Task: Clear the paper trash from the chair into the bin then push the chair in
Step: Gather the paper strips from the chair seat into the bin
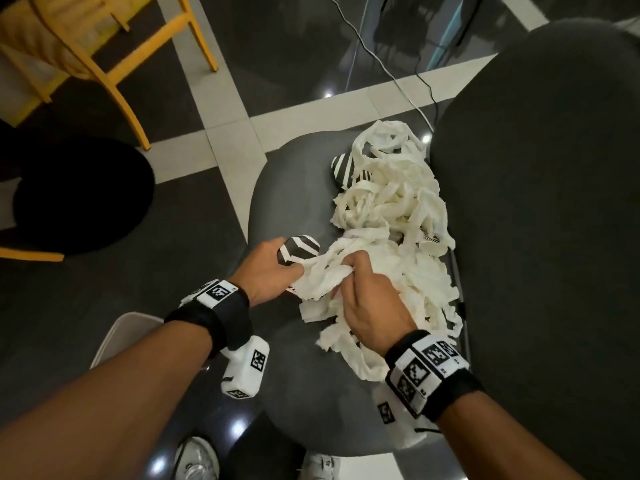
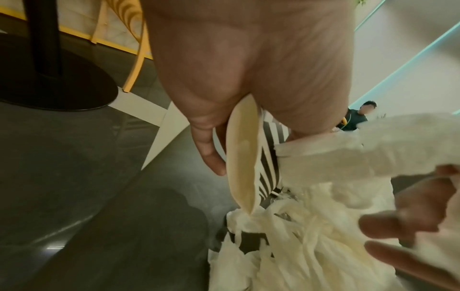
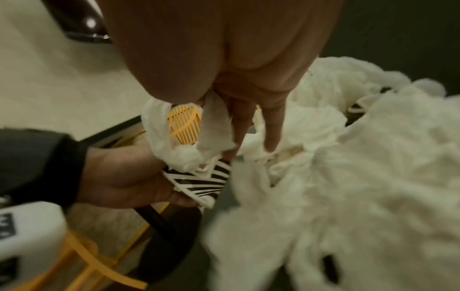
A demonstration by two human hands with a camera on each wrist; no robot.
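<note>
Head view: dark grey chair (image 1: 287,188) seen from above, seat strewn with a long tangle of white paper strips (image 1: 391,216) running from the far edge of the seat toward the near edge, close along the backrest on the right. Left hand (image 1: 273,271) curled round a black-and-white striped paper cup (image 1: 298,249) at the near left end of the pile, thumb touching the white strips. Right hand (image 1: 370,306) just beside it, fingers bent into the strips and pinching a bunch of them. Second striped cup (image 1: 346,168) lying farther back, half under the paper. Pale rim of a bin (image 1: 114,337) showing on the floor at lower left, under the left forearm. Yellow chair (image 1: 114,74) and round black table base (image 1: 79,199) standing on the dark tiled floor to the left; white cable (image 1: 381,64) trailing across the floor beyond the seat.

Left wrist view: palm filling the top, fingers (image 2: 209,149) wrapped round the striped cup, its pale inside and crushed rim seen edge-on below the palm. White strips bunched against the cup on the right and hanging down below it. Blurred fingertips of the other hand (image 2: 410,222) coming in at the right edge among the paper.

Right wrist view: fingers (image 3: 273,126) pointing down into the white heap, one strip caught between thumb and forefinger. Left hand opposite, gripping the striped cup from below, strips draped over the cup's top. Most of the heap blurred in the foreground.
</note>
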